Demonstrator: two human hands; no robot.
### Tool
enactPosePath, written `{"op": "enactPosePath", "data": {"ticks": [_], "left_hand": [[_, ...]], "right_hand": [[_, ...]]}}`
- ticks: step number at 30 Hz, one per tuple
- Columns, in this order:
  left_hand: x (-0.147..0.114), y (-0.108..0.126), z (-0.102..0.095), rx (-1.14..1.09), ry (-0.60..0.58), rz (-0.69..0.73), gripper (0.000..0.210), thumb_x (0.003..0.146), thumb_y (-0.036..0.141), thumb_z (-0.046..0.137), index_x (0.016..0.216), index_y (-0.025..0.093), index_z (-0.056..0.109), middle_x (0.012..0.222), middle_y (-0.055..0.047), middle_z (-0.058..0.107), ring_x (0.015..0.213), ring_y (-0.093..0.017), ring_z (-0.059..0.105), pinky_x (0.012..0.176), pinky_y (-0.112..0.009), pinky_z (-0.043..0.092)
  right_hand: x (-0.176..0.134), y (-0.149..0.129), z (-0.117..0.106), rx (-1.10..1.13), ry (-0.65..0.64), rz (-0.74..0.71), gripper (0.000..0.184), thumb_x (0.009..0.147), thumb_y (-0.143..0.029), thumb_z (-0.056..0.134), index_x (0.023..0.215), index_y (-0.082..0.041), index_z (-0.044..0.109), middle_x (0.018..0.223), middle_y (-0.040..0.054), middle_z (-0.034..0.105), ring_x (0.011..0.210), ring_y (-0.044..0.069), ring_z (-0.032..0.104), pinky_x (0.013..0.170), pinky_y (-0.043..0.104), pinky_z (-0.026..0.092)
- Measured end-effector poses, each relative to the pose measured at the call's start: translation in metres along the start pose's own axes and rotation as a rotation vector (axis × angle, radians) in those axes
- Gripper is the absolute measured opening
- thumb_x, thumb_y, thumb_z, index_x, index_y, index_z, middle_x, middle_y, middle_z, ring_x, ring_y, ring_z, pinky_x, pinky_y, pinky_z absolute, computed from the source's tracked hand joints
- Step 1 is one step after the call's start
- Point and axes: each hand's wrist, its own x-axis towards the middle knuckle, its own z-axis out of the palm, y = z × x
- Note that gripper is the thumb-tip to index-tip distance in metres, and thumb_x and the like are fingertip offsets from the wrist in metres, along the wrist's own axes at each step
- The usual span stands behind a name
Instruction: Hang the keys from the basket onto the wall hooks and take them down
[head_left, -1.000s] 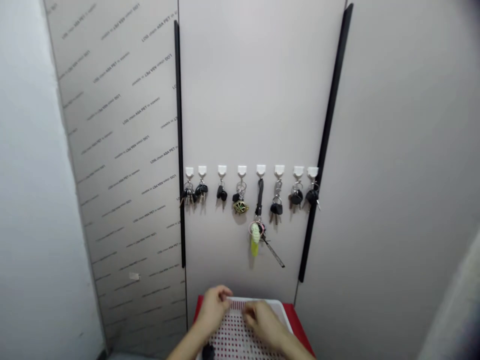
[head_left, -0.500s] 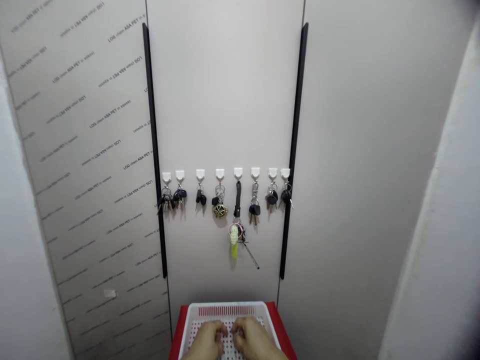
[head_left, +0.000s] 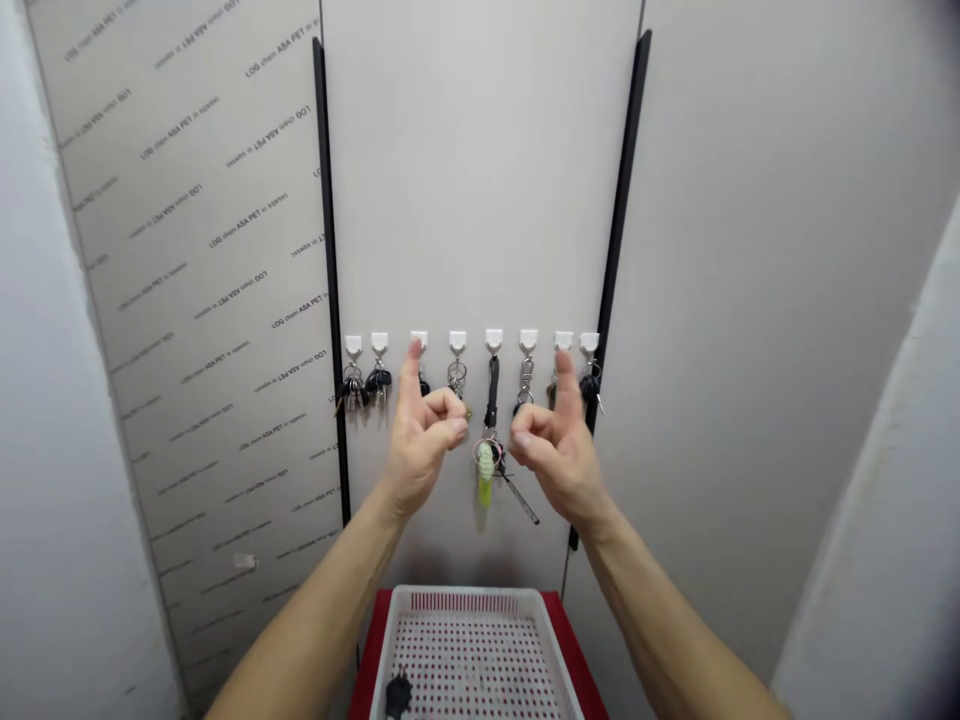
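Note:
My left hand (head_left: 426, 440) is raised in front of the wall panel, index finger pointing up, its tip overlapping a white hook (head_left: 419, 340) in my view. Its other fingers are curled loosely with the thumb beside them, and I see nothing held. My right hand (head_left: 559, 440) mirrors it, index finger up below another white hook (head_left: 563, 341). Between the hands hangs a dark strap (head_left: 492, 390) carrying a green and yellow charm (head_left: 486, 462) and a thin metal piece (head_left: 523, 500). My hands partly hide several key bunches. Whether either fingertip touches a hook I cannot tell.
More key bunches hang at the left (head_left: 352, 387) and right (head_left: 590, 384) ends of the hook row. Below, a white perforated basket (head_left: 555, 640) stands on a red surface (head_left: 574, 655), with a dark bunch of keys (head_left: 398, 692) inside. Black vertical strips (head_left: 327, 250) edge the panel.
Both hands have risen from over the basket to the height of the hooks, with index fingers now extended. The dark keys in the basket have come into sight. The view has shifted slightly.

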Motion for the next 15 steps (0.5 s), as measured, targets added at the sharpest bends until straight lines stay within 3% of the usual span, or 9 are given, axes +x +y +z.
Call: {"op": "enactPosePath", "data": {"ticks": [11, 15], "left_hand": [[-0.011, -0.02, 0.005, -0.04, -0.088, -0.092, 0.076, 0.059, 0.011, 0.046, 0.118, 0.029, 0.002, 0.051, 0.008, 0.036, 0.044, -0.003, 0.032, 0.046, -0.017, 0.03], [-0.018, -0.043, -0.019, 0.2, -0.031, -0.245, 0.071, 0.059, 0.012, 0.045, 0.118, 0.024, 0.008, 0.052, 0.007, 0.039, 0.045, -0.003, 0.035, 0.049, -0.017, 0.032]], "right_hand": [[-0.001, 0.004, 0.003, 0.01, -0.019, 0.03, 0.073, 0.063, -0.018, 0.042, 0.119, -0.031, -0.004, 0.05, -0.0079, 0.035, 0.039, 0.005, 0.029, 0.037, 0.018, 0.029], [-0.01, 0.022, -0.006, -0.109, -0.044, 0.147, 0.068, 0.063, -0.019, 0.043, 0.12, -0.025, 0.006, 0.05, -0.008, 0.037, 0.04, 0.004, 0.032, 0.04, 0.018, 0.03]]}}
